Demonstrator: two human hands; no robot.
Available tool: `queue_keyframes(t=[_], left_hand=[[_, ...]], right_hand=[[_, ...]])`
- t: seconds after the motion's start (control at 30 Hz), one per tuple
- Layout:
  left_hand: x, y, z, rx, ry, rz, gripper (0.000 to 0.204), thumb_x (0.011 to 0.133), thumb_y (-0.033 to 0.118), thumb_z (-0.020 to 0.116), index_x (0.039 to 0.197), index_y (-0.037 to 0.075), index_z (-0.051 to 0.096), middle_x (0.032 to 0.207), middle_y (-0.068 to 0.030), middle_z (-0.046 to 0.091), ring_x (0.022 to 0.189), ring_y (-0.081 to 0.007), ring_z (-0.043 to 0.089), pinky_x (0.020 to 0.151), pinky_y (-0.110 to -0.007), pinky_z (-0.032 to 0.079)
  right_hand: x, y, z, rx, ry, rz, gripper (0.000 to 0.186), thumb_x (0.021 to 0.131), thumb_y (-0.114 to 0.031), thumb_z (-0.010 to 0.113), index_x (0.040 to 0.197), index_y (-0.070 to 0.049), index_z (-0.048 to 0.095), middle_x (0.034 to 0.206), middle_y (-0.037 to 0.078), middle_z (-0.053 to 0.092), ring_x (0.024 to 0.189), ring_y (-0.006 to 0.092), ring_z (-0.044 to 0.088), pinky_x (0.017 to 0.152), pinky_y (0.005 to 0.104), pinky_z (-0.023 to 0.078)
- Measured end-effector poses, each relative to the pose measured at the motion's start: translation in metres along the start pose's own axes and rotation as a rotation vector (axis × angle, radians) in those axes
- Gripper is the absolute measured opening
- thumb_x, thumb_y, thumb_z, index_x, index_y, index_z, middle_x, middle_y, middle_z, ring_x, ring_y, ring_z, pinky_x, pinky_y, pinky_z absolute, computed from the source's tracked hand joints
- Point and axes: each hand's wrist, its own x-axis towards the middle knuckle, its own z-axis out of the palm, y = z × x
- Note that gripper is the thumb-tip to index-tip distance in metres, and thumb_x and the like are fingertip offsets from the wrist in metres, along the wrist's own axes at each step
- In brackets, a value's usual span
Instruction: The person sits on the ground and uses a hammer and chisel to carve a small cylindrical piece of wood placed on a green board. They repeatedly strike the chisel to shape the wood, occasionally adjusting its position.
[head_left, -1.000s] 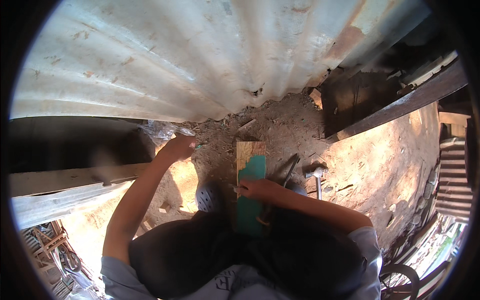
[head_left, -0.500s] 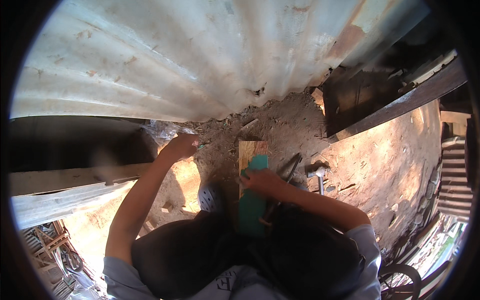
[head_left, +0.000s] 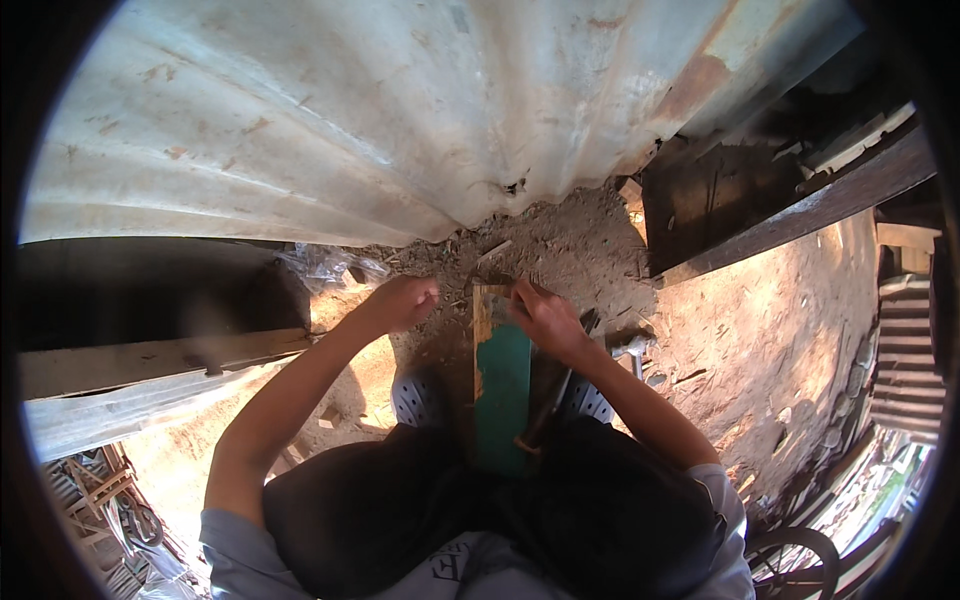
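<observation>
Green board's [head_left: 503,385] near end hidden between the knees.

A flat wooden board [head_left: 502,385], painted green over most of its length with bare yellowish wood at its far end, lies lengthwise on the dirt ground [head_left: 590,250] between the person's feet.

This was a rough outdoor work yard: bare dirt ground [head_left: 760,330] strewn with rubble, a rusty corrugated metal sheet [head_left: 330,110] leaning overhead, weathered planks [head_left: 150,360] stacked at the left, a hammer [head_left: 632,347] lying in the dust.
</observation>
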Motion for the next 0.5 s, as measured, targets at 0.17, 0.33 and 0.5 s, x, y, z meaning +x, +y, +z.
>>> queue_keyframes(t=[0.17, 0.33, 0.5], left_hand=[[0.011, 0.057, 0.012, -0.154, -0.083, 0.006, 0.025, 0.084, 0.027, 0.067, 0.09, 0.004, 0.06, 0.071, -0.0109, 0.063, 0.062, -0.0243, 0.062, 0.057, -0.036, 0.048], [0.015, 0.042, 0.029, -0.19, -0.096, 0.017, 0.031, 0.076, 0.028, 0.074, 0.082, 0.003, 0.058, 0.068, -0.0121, 0.061, 0.065, -0.0277, 0.063, 0.059, -0.037, 0.047], [0.011, 0.023, 0.049, -0.248, 0.006, -0.001, 0.024, 0.082, 0.023, 0.07, 0.077, 0.004, 0.058, 0.061, -0.0076, 0.06, 0.052, -0.0144, 0.059, 0.048, -0.031, 0.046]], right_hand=[[-0.01, 0.0, 0.002, 0.31, -0.093, 0.073, 0.026, 0.078, -0.011, 0.071, 0.094, -0.002, 0.052, 0.083, 0.016, 0.062, 0.079, 0.0353, 0.062, 0.068, 0.0396, 0.049], [-0.011, -0.003, 0.023, 0.288, -0.075, -0.04, 0.026, 0.076, -0.009, 0.071, 0.095, -0.001, 0.055, 0.087, 0.016, 0.059, 0.084, 0.0346, 0.061, 0.072, 0.0401, 0.049], [-0.017, 0.006, 0.033, 0.164, 0.037, -0.188, 0.022, 0.077, -0.01, 0.07, 0.096, -0.006, 0.061, 0.1, 0.014, 0.055, 0.084, 0.034, 0.061, 0.074, 0.0393, 0.052]])
